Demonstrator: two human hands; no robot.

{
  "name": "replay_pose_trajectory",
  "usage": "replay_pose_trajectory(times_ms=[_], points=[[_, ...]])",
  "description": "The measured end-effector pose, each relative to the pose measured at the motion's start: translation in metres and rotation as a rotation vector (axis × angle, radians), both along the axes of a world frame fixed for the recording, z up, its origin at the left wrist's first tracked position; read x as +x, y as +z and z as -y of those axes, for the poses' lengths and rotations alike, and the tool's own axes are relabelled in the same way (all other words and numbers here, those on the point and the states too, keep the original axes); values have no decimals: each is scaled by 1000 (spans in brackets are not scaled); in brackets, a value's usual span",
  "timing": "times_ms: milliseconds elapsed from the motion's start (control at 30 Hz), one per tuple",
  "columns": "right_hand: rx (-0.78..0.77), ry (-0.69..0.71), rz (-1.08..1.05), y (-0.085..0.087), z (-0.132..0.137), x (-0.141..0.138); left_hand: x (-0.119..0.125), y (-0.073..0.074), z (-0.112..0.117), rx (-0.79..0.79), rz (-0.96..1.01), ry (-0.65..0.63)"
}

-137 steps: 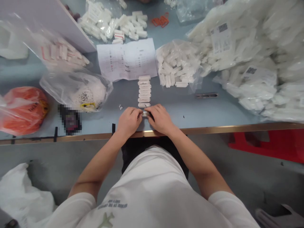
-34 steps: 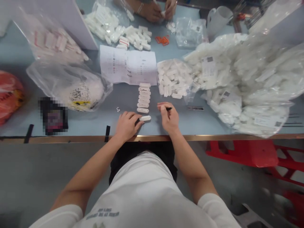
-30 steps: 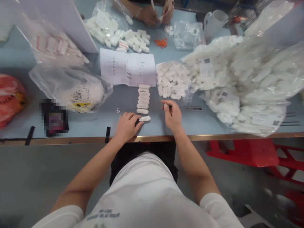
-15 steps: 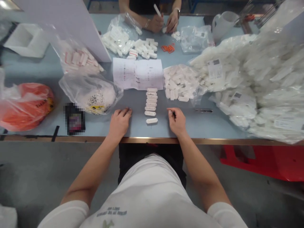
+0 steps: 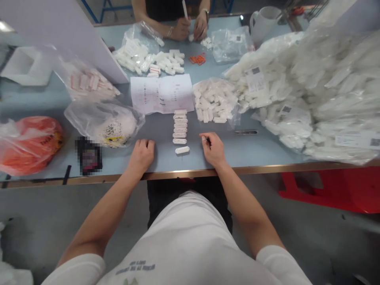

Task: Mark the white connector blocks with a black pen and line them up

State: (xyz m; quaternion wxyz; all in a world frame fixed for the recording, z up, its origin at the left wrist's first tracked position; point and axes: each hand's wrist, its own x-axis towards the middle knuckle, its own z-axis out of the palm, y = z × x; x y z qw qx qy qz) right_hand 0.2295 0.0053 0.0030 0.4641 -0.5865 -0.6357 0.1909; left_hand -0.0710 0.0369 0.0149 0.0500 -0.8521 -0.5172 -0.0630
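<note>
White plastic connector [image 5: 182, 150] lies flat on the blue-grey workbench [image 5: 166, 162] between the two hands, touching neither, just below a straight row of similar connectors [image 5: 179, 126]. The left hand [image 5: 141, 155] rests palm down to its left, with the fingers [image 5: 143, 144] loosely curled and holding nothing. The right hand [image 5: 212, 149] sits to its right, with thumb and forefinger closed on a small black item [image 5: 209, 140], too hidden to identify. Beyond the fingertips lie a printed sheet [image 5: 162, 94], a clear bag of white connectors [image 5: 214, 101] and thread snips [image 5: 246, 132]. A co-worker's hands [image 5: 190, 31] are across the bench.
</note>
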Motion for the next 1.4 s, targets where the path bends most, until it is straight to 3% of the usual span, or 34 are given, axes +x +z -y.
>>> replay_pose_trajectory(times_ms=[100,167,267,367,467,600,733,867,1133,1267,1400], points=[[-2,-2,-15,-1,0,1,3,-2,-4,-47,73,62],[1,-6,-28,0,0,1,4,1,-7,-127,251,149],[26,23,-36,7,0,-2,10,10,-9,-223,504,277],[52,82,-35,20,1,-11,26,22,-5,-330,686,303],[42,163,-31,31,3,-27,50,35,3,-711,1317,292],[36,297,66,37,7,-49,78,48,14,-999,1694,391],[-55,312,169,37,9,-63,92,54,22,-1075,1799,521],[-86,294,279,40,9,-66,97,54,24,-1011,1796,562],[17,261,564,49,10,-67,104,65,21,-1076,1769,652],[28,254,544,48,10,-68,106,68,24,-1103,1758,661],[-14,296,309,43,6,-63,103,63,25,-1145,1800,574]])
